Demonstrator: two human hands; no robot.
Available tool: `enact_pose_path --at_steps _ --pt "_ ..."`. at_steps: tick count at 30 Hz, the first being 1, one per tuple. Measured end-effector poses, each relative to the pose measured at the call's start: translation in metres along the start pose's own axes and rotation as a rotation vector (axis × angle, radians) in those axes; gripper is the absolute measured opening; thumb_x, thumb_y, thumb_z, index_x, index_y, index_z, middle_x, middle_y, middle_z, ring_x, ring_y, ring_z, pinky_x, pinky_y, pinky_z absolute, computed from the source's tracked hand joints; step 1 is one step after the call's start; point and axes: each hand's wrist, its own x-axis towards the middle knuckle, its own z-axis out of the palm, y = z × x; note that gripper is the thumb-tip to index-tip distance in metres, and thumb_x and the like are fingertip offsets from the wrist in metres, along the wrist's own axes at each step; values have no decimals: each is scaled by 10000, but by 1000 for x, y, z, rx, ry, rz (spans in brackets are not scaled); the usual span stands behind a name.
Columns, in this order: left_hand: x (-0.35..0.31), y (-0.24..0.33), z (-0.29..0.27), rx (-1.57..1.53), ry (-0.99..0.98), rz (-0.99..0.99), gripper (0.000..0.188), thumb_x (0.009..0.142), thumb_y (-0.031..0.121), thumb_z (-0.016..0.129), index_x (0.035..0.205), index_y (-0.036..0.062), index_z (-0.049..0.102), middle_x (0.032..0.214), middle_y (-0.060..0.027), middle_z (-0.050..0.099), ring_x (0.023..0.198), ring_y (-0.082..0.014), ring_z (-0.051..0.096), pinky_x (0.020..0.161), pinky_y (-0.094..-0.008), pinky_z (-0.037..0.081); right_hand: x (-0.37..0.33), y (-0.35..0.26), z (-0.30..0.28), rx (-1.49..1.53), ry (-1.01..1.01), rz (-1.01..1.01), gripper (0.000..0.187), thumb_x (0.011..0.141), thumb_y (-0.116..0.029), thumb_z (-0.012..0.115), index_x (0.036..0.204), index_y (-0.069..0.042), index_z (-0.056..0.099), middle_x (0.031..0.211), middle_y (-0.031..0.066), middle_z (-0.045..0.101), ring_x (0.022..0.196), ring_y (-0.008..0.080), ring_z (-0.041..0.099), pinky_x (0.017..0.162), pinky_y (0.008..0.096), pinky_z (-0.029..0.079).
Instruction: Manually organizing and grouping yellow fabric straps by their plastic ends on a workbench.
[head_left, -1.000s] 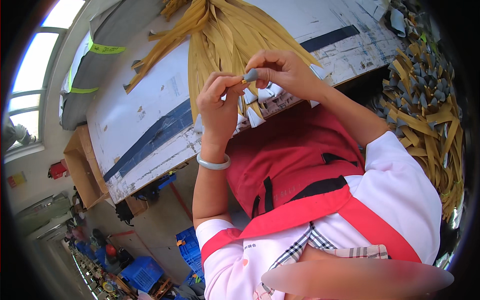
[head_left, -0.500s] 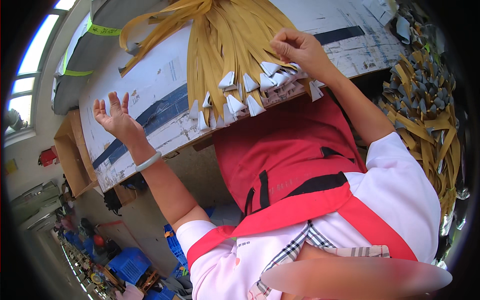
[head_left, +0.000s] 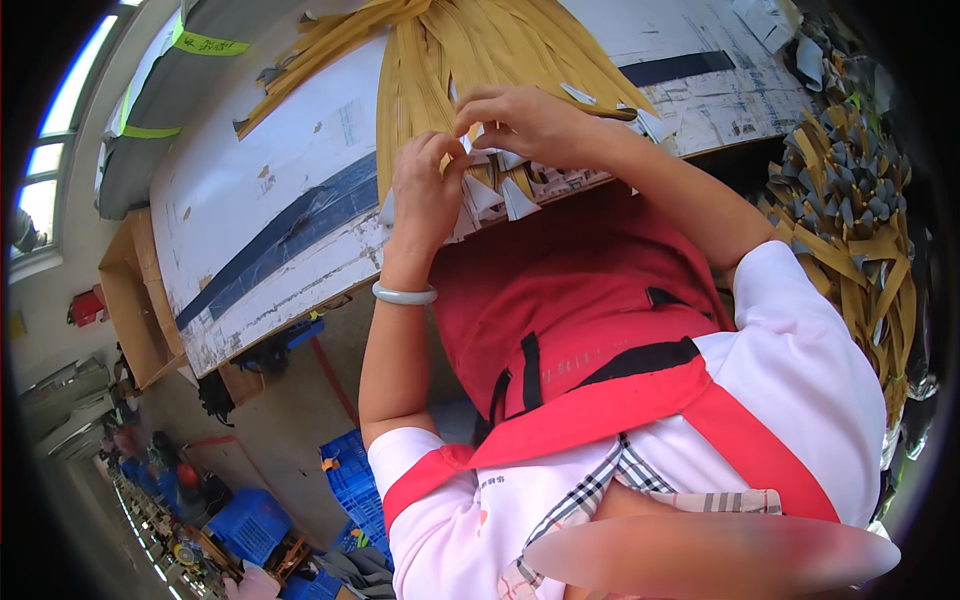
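Observation:
A bundle of long tan straps (head_left: 430, 70) lies on the worktable, its near ends tipped with white folded pieces (head_left: 519, 200) along the front edge. My left hand (head_left: 428, 185), with a pale bangle on its wrist, is at these ends, thumb and fingers pinched. Close beside it, my right hand (head_left: 525, 122) curls over the bundle with its fingertips drawn together. A bit of white shows between the two hands; the fingers hide what each one grips. One tan strap (head_left: 600, 108) sticks out past my right wrist.
The worktable (head_left: 230, 170) has a worn white top with dark strips (head_left: 290, 240). At right hangs a big heap of tan straps with grey tips (head_left: 850, 190). A cardboard box (head_left: 140, 300) stands beyond the left edge; blue crates (head_left: 250, 525) are on the floor.
My left hand has moved right from the open space at left to the strap ends, its fingers closing. My right hand has moved left and down to meet it.

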Motion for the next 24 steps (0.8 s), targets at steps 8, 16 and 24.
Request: enact_pose_path --at_steps 8,16,24 --pt "5 5 -19 -187 -75 -172 109 789 -6 692 893 1 661 915 -116 653 914 -295 627 765 -360 489 9 13 -7 -220 -308 105 186 854 -64 656 1039 -59 639 1027 85 606 894 284 618 780 382 488" --pt "6 7 -3 -656 -2 -188 160 809 -73 666 957 -14 672 979 -74 691 958 -166 645 830 -281 500 6 8 -17 623 -178 237 124 928 -145 637 911 -30 594 782 2 572 761 96 544 703 263 455" --pt "10 -3 1 -930 76 -404 54 886 -40 657 938 -26 654 882 -35 681 834 -102 645 772 -225 506 9 22 -15 310 55 117 125 887 -142 670 918 -28 629 830 53 633 777 161 601 729 301 488"
